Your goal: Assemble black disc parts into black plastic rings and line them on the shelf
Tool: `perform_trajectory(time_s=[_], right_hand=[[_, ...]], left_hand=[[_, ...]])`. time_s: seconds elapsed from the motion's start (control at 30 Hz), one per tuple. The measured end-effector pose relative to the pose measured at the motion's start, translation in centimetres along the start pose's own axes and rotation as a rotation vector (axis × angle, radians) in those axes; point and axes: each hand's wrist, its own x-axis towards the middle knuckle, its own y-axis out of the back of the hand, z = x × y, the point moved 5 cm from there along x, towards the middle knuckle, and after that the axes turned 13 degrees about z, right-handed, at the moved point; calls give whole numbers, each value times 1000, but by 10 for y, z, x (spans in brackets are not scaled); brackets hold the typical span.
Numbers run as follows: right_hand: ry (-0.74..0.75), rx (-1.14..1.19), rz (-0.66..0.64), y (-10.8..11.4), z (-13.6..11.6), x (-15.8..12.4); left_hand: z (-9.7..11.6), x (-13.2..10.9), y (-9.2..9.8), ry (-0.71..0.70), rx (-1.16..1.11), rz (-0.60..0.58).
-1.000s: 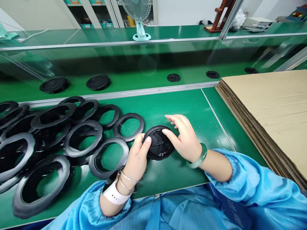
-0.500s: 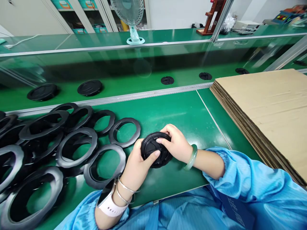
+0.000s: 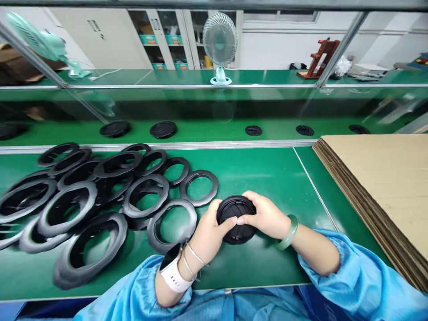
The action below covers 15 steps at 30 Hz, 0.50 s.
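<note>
We saw the left hand point(image 3: 209, 232) and right hand point(image 3: 270, 218) pinching a black disc point(image 3: 238, 232) between them, thumb tips close together on its face. We thought it could tip or slip if one thumb pushed too hard. The left hand could knock the ring point(image 3: 153, 229) beside it by swinging out. The disc hid most fingers, so we couldn't tell their hold underneath.

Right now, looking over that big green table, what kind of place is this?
Probably a factory or workshop: a black disc is held over a green table, black rings lie heaped beside it, and more round black parts sit along what looks like a conveyor belt.
</note>
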Motion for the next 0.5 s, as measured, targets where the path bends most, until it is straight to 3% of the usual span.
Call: perform_trajectory(time_s=[0.13,0.27,0.37,0.43,0.5], right_hand=[[-98,371,-17,14,4,14],[-324,757,157,31,20,30],[-396,886,178,32,29,33],[-421,940,188,32,31,33],[-453,967,200,36,29,37]], left_hand=[[29,-2,16,-166,161,67],[52,13,47,-483,758,229],[48,28,54,-541,1093,188],[48,30,53,-537,1111,171],[56,24,51,-550,961,167]])
